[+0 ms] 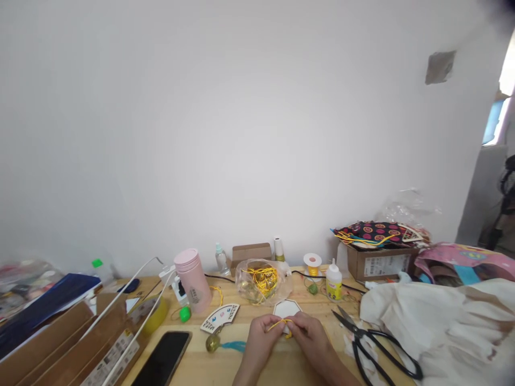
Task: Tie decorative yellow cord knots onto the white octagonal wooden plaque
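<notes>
At the bottom centre of the frame, the left hand [262,335] and the right hand [311,338] are close together above the wooden table [225,370]. The fingers of both hands are closed in a pinch on the yellow cord [281,321], which passes between them. The cord lies in front of the white hexagonal piece [287,308], and the hands cover a part of this piece.

To the left of the hands there is a fan-shaped piece [220,318] with dark writing, and below it a gold bell [213,343] with a blue ribbon [233,346]. A black phone [163,358] lies at the lower left, and a pink cup [193,281] stands behind it.

Behind the hands, a clear plastic bag [245,279] holds more yellow cord. A spool [312,262] and a glue bottle [333,281] stand to the right of this bag. At the lower right, black scissors [372,343] lie with their blades slightly apart, beside the white cloth [442,327].
</notes>
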Action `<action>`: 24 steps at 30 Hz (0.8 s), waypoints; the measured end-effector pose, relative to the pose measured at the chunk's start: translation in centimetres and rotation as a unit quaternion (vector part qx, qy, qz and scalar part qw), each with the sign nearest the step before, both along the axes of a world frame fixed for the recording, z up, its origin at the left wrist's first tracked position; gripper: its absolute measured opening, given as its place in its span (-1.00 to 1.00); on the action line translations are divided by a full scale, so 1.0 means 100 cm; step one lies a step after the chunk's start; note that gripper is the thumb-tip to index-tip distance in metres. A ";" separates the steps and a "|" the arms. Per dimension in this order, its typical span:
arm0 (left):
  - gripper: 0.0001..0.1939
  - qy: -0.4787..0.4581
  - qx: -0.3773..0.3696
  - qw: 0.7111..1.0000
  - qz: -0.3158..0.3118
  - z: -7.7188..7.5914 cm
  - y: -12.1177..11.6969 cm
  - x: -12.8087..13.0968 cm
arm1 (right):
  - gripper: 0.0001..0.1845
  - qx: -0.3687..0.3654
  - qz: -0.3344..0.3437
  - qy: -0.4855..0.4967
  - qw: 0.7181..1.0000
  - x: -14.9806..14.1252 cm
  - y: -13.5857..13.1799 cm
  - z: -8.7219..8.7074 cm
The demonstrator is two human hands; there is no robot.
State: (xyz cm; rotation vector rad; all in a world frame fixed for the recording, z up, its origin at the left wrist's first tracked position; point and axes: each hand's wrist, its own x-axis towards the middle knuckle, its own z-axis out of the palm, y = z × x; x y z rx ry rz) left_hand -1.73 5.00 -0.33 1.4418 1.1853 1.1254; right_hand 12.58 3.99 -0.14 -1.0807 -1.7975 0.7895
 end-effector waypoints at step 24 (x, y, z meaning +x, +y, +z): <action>-0.76 0.005 0.043 0.998 0.043 0.008 -0.014 0.005 | -0.62 -0.140 0.047 0.244 0.959 0.005 -0.005 0.020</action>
